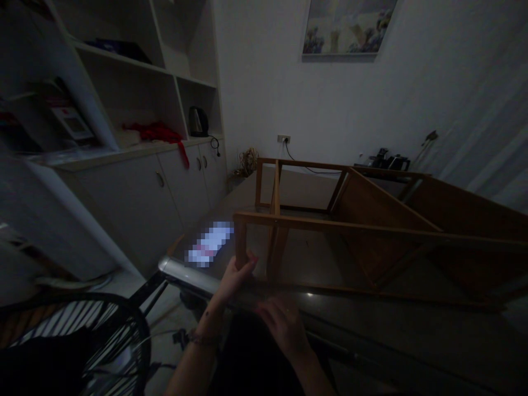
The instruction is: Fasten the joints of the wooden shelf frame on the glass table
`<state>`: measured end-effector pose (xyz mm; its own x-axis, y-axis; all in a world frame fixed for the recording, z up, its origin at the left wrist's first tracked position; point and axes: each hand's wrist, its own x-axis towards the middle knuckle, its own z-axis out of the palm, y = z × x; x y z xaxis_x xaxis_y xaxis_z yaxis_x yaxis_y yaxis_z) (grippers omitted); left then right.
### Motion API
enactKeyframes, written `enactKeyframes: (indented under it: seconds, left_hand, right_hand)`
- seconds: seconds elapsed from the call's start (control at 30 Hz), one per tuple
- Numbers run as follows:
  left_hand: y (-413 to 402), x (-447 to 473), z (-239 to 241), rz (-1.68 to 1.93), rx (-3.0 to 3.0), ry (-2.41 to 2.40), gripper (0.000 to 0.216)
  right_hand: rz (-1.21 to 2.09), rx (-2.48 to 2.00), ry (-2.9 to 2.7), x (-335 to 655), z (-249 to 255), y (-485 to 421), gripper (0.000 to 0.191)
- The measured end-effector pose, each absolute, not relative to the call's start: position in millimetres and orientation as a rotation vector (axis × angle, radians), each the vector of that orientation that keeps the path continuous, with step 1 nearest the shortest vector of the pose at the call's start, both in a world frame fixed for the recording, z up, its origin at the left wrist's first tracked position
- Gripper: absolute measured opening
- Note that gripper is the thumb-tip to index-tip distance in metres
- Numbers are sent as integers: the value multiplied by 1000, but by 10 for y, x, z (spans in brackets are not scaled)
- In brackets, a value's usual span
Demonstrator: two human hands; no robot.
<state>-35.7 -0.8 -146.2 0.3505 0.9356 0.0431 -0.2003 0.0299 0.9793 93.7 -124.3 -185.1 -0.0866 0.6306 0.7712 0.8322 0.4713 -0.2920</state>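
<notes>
A brown wooden shelf rack [346,226] lies on its side on a dark, glossy table [325,261]. My left hand [240,269] is closed around the upright end bar at the rack's near left corner, thumb on its right side. Lower and to the right, my right hand [284,327] is by the table's front edge, below the rack's bottom rail. Dim light and motion smear its fingers, so I cannot make out whether it touches or holds anything. Left of the end bar, a blurred-out bright rectangle [210,243] rests on the tabletop.
A round slatted chair [82,308] stands at lower left. White cabinets [127,190] line the left wall, bearing a kettle [198,121] and red cloth [154,132]. Behind the rack, a cord runs from a wall socket [284,138]; dark pots [390,160] stand at back right.
</notes>
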Motion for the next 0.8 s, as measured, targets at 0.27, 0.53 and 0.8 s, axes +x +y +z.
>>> enactKeyframes:
  seconds: [0.27, 0.53, 0.8]
  left_hand:
    - [13, -364, -1509, 1044, 1253, 742, 44]
    - [-14, -350, -1433, 1032, 1229, 776, 48]
    - [1, -369, -1494, 1025, 1249, 755, 41]
  right_hand:
    - [-406, -1367, -1602, 760, -1941, -1254, 26]
    - [-330, -1448, -1465, 670, -2028, -1252, 34]
    - [-353, -1474, -1509, 687, -2002, -1260, 35]
